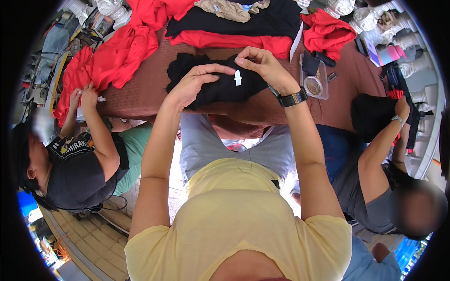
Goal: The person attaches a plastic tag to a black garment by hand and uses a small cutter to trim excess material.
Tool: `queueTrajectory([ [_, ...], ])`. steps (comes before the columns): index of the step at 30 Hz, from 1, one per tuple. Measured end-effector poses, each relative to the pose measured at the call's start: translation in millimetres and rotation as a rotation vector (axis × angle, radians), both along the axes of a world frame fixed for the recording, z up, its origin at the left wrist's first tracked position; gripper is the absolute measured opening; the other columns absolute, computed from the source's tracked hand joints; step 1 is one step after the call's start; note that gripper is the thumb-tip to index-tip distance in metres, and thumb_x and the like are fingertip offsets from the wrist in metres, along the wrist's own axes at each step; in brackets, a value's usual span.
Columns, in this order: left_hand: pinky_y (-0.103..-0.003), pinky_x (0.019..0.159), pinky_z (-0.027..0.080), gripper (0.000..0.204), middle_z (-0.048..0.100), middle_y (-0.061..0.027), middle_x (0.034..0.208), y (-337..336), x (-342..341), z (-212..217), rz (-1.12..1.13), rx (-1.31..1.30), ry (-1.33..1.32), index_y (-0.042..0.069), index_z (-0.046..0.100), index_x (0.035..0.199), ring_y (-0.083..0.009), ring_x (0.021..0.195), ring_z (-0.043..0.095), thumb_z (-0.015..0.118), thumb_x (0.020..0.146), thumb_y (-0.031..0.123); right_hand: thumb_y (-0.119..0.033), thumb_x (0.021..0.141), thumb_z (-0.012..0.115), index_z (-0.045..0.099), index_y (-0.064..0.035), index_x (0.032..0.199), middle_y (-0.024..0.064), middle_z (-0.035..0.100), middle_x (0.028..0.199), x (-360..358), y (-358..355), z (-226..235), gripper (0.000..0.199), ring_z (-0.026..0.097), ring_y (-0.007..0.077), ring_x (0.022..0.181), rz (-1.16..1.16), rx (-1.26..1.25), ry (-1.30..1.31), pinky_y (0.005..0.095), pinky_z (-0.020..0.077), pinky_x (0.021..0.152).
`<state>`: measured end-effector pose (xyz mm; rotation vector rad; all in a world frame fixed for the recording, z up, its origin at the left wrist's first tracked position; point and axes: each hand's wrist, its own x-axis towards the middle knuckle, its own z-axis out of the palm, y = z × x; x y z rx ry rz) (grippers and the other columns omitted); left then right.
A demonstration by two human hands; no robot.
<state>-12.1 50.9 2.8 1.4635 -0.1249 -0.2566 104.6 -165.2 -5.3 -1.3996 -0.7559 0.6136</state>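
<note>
Upper middle of the frame, a small white tag (237,78) sits on the bunched black cloth (220,94), its print, if any, too small to read. Pale lettering shows on a co-worker's dark shirt (70,147) at left. The left hand (193,85) is half open over the cloth, forefinger stretched right beside the tag, thumb apart below. The right hand (268,68) pinches thumb to fingertip just above — what's between can't be made out. All on the brown-covered tabletop (140,89).
</note>
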Motion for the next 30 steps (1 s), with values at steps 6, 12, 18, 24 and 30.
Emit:
queueTrajectory([
  [6, -0.029, 0.107, 0.035, 0.032, 0.067, -0.0067, 0.121, -22, 3, -9, 0.187, 0.069, -0.203, 0.001, 0.067, 0.119, -0.0163, 0.119, 0.056, 0.055, 0.090, 0.003, -0.021, 0.094, 0.070, 0.068, -0.0059, 0.099, -0.0049, 0.064, 0.090, -6, -9, -10, 0.016, 0.057, 0.0041, 0.085, -0.083, -0.019, 0.061, 0.0212, 0.0455, 0.077],
  [12, -0.030, 0.107, 0.037, 0.034, 0.065, -0.0049, 0.125, -31, 3, -8, 0.228, 0.055, -0.156, 0.003, 0.066, 0.123, -0.0152, 0.120, 0.055, 0.067, 0.089, 0.005, -0.017, 0.097, 0.065, 0.067, -0.0057, 0.101, 0.0029, 0.068, 0.101, 0, -28, -24, 0.012, 0.064, 0.0116, 0.091, -0.216, 0.141, 0.200, 0.0256, 0.0509, 0.081],
  [18, -0.033, 0.113, 0.032, 0.043, 0.061, -0.0070, 0.133, -43, -10, 35, 0.131, 0.181, -0.341, 0.002, 0.060, 0.131, -0.0179, 0.129, 0.051, 0.060, 0.089, -0.003, -0.012, 0.099, 0.061, 0.063, -0.0038, 0.104, 0.0126, 0.068, 0.110, 15, -27, -66, 0.010, 0.067, 0.0204, 0.099, -0.350, 0.348, 0.522, 0.0344, 0.0546, 0.091],
  [24, -0.032, 0.114, 0.031, 0.045, 0.059, -0.0088, 0.136, -35, -11, 34, 0.263, 0.234, -0.426, 0.000, 0.057, 0.134, -0.0180, 0.131, 0.049, 0.059, 0.089, -0.003, -0.012, 0.099, 0.058, 0.060, 0.0010, 0.122, 0.0063, 0.067, 0.113, -29, 5, -53, 0.026, 0.066, 0.0115, 0.098, -0.023, 0.216, 0.698, 0.0274, 0.0565, 0.082],
  [30, -0.028, 0.105, 0.041, 0.048, 0.061, -0.0086, 0.126, -21, -24, 3, 0.398, 0.151, -0.276, 0.000, 0.054, 0.136, -0.0152, 0.118, 0.056, 0.063, 0.089, -0.002, -0.004, 0.094, 0.061, 0.061, 0.0034, 0.119, 0.0084, 0.069, 0.106, -51, 3, -69, 0.026, 0.070, 0.0137, 0.088, 0.110, 0.059, 0.770, 0.0255, 0.0589, 0.075],
])
